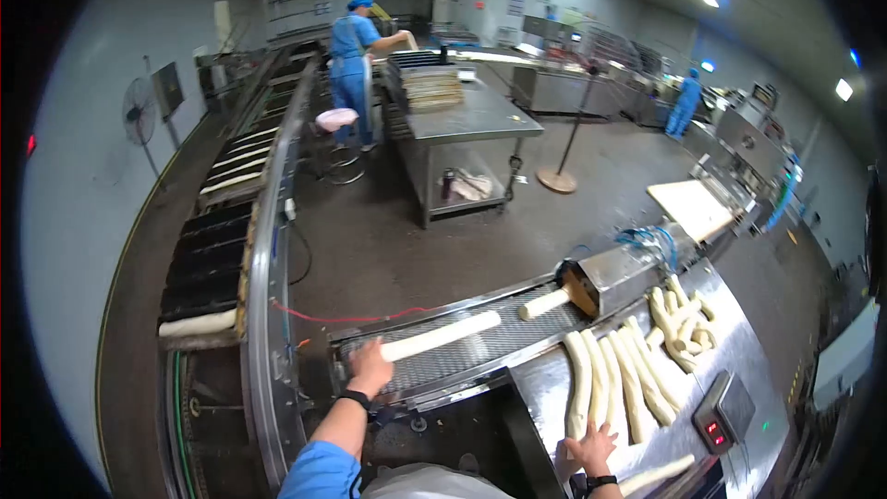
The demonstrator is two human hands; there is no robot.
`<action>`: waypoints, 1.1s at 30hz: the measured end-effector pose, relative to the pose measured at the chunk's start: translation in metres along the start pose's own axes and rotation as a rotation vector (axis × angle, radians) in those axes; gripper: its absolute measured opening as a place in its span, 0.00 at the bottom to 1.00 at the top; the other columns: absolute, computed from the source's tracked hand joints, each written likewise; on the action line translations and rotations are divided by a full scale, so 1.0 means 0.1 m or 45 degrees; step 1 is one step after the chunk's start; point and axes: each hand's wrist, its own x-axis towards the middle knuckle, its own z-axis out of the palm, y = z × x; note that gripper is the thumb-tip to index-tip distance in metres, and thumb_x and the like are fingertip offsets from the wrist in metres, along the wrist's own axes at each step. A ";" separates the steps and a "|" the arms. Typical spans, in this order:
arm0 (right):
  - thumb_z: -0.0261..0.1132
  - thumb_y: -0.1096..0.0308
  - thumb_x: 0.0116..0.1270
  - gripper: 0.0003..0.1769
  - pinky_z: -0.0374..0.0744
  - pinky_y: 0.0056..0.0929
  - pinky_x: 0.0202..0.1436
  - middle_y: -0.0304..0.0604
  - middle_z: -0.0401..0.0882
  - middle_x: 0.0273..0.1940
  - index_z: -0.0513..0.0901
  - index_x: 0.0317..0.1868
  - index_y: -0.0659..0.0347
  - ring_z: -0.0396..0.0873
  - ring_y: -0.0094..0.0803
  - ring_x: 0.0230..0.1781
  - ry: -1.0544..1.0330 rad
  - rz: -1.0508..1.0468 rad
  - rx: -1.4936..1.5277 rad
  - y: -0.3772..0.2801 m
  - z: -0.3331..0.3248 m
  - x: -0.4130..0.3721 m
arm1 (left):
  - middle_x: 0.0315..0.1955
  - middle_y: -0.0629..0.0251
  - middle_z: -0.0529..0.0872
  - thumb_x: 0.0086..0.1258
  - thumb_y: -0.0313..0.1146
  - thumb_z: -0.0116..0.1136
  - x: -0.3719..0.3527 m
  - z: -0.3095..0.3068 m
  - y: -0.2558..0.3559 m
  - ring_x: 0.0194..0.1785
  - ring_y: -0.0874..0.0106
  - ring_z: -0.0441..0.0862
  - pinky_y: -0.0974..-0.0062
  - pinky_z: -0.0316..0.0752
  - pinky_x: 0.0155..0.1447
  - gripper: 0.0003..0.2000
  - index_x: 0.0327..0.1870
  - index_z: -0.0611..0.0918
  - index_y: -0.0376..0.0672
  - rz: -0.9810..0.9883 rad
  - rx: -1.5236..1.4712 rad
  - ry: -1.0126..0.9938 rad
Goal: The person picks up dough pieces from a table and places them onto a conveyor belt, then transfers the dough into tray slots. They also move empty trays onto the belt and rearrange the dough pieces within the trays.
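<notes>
A long pale dough roll [443, 335] lies along the mesh conveyor [462, 356] in front of me. My left hand [371, 368] is closed around its left end, with a dark band on the wrist. On the metal table to the right, several dough rolls [602, 379] lie side by side. At their near ends rests my right hand [591, 448], fingers spread and gripping nothing; its fingertips are close to or touching the rolls. Another dough roll [545, 303] sticks out of the metal machine housing [628, 277] onto the mesh.
Bent dough pieces [682, 319] are heaped behind the row. A digital scale [723, 414] with red digits stands at the right. Left of me runs a conveyor of dark trays [208, 259], some holding dough. One person [351, 60] in blue works at a steel table [480, 115]; another [684, 103] stands farther back.
</notes>
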 end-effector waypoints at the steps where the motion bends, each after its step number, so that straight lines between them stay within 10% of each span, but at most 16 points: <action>1: 0.71 0.37 0.45 0.48 0.69 0.72 0.58 0.63 0.63 0.64 0.72 0.67 0.47 0.58 0.78 0.65 -0.035 -0.002 0.000 0.01 -0.02 0.01 | 0.48 0.56 0.84 0.59 0.34 0.58 -0.01 0.07 -0.16 0.54 0.55 0.81 0.56 0.71 0.59 0.21 0.56 0.80 0.45 0.027 0.041 0.070; 14: 0.73 0.41 0.43 0.42 0.70 0.69 0.59 0.62 0.62 0.64 0.80 0.58 0.56 0.59 0.74 0.64 0.006 -0.025 -0.016 -0.01 0.07 0.10 | 0.37 0.53 0.85 0.47 0.47 0.69 -0.74 -0.16 -0.41 0.44 0.52 0.81 0.56 0.75 0.52 0.22 0.37 0.86 0.37 -0.034 0.004 0.065; 18: 0.76 0.46 0.41 0.42 0.69 0.68 0.62 0.61 0.59 0.68 0.79 0.60 0.53 0.58 0.72 0.66 -0.030 0.012 0.045 -0.03 0.10 0.12 | 0.27 0.62 0.84 0.63 0.46 0.61 -0.89 -0.15 -0.45 0.29 0.67 0.81 0.72 0.78 0.40 0.18 0.43 0.84 0.39 -0.822 -1.640 -0.265; 19: 0.76 0.47 0.41 0.42 0.69 0.69 0.61 0.61 0.59 0.68 0.79 0.59 0.54 0.59 0.72 0.66 -0.009 0.008 0.038 -0.04 0.11 0.11 | 0.32 0.69 0.83 0.69 0.45 0.57 -0.96 -0.42 -0.40 0.33 0.76 0.80 0.76 0.74 0.36 0.17 0.48 0.82 0.41 -0.679 -2.012 -0.314; 22: 0.77 0.47 0.38 0.43 0.72 0.69 0.57 0.62 0.57 0.67 0.79 0.58 0.54 0.59 0.75 0.63 -0.052 -0.027 0.083 0.06 0.23 0.21 | 0.37 0.70 0.82 0.77 0.43 0.49 -0.76 -1.01 -0.31 0.38 0.80 0.78 0.81 0.74 0.39 0.14 0.52 0.80 0.44 -0.485 -2.613 0.043; 24: 0.74 0.52 0.45 0.36 0.78 0.53 0.51 0.58 0.69 0.57 0.79 0.54 0.61 0.71 0.59 0.56 0.088 -0.036 -0.094 -0.13 0.11 0.06 | 0.39 0.68 0.83 0.75 0.42 0.54 -0.57 -1.40 -0.23 0.40 0.78 0.81 0.80 0.76 0.43 0.13 0.49 0.81 0.42 -0.375 -2.544 0.326; 25: 0.62 0.33 0.58 0.43 0.66 0.65 0.64 0.67 0.76 0.57 0.80 0.56 0.67 0.77 0.64 0.54 0.027 -0.182 -0.152 0.14 0.38 0.27 | 0.39 0.65 0.84 0.72 0.42 0.58 -0.49 -1.61 -0.19 0.41 0.76 0.82 0.78 0.78 0.45 0.14 0.47 0.81 0.40 -0.402 -2.526 0.436; 28: 0.63 0.32 0.56 0.46 0.64 0.66 0.66 0.71 0.73 0.58 0.77 0.59 0.68 0.74 0.62 0.59 -0.022 -0.236 -0.035 0.22 0.46 0.42 | 0.39 0.66 0.83 0.73 0.37 0.60 -0.63 -2.24 0.05 0.41 0.79 0.81 0.78 0.76 0.45 0.12 0.47 0.80 0.38 -0.102 -2.232 1.123; 30: 0.65 0.38 0.59 0.39 0.79 0.56 0.47 0.62 0.81 0.45 0.78 0.57 0.66 0.83 0.51 0.42 0.079 -0.410 0.061 0.30 0.60 0.60 | 0.41 0.67 0.83 0.74 0.35 0.58 -0.80 -2.45 -0.07 0.43 0.80 0.79 0.80 0.75 0.47 0.11 0.49 0.78 0.37 0.201 -1.792 1.293; 33: 0.66 0.51 0.60 0.18 0.60 0.25 0.12 0.39 0.72 0.16 0.83 0.36 0.59 0.63 0.24 0.09 -0.320 -0.182 1.235 -0.30 0.24 0.48 | 0.43 0.69 0.82 0.75 0.34 0.57 -0.91 -2.46 -0.45 0.46 0.81 0.78 0.80 0.74 0.51 0.11 0.51 0.76 0.37 0.154 -1.770 1.391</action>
